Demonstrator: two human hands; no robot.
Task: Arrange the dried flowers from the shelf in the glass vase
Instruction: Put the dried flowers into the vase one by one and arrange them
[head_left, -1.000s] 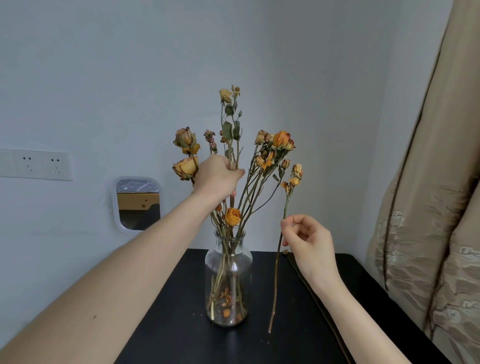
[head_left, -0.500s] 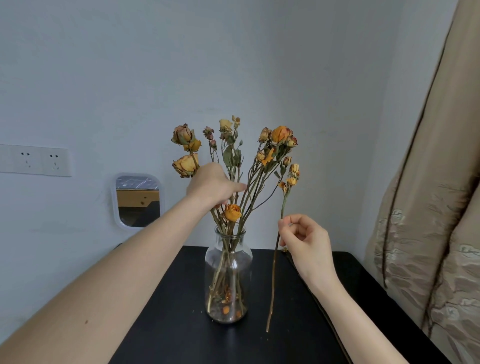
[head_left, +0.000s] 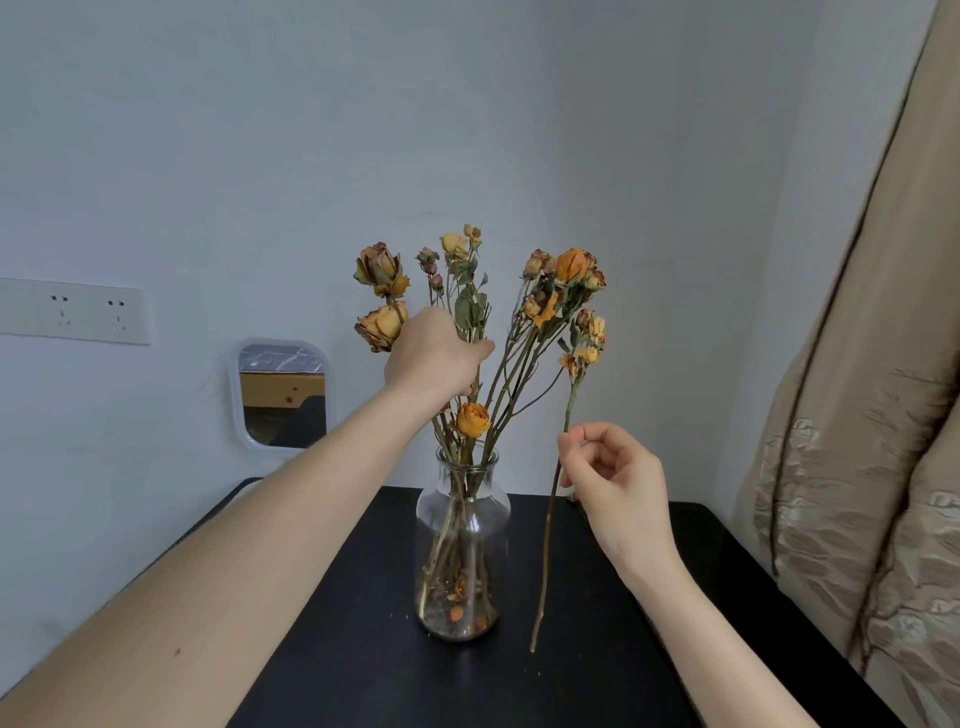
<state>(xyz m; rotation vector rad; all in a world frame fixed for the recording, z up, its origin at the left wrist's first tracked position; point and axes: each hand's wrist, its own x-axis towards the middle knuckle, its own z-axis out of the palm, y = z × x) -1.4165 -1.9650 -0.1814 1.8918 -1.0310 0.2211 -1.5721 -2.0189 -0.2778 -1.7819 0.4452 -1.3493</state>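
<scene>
A clear glass vase (head_left: 462, 525) stands on the black table (head_left: 597, 691) and holds several dried yellow and orange roses (head_left: 569, 267). My left hand (head_left: 434, 356) is closed around a tall leafy stem (head_left: 470, 306) among them, above the vase's mouth. To the right of the vase, my right hand (head_left: 615, 478) pinches a single dried stem (head_left: 545, 551) upright, its small orange blooms (head_left: 587, 343) next to the bunch and its lower end near the tabletop.
A beige patterned curtain (head_left: 878, 467) hangs along the right side. On the wall at the left are a double socket plate (head_left: 78, 312) and a small white-framed mirror (head_left: 283, 395). Dried crumbs lie in the vase's bottom.
My left hand has lowered the tall stem down into the vase, so its top bloom now sits level with the others. My right hand and its single stem have hardly moved.
</scene>
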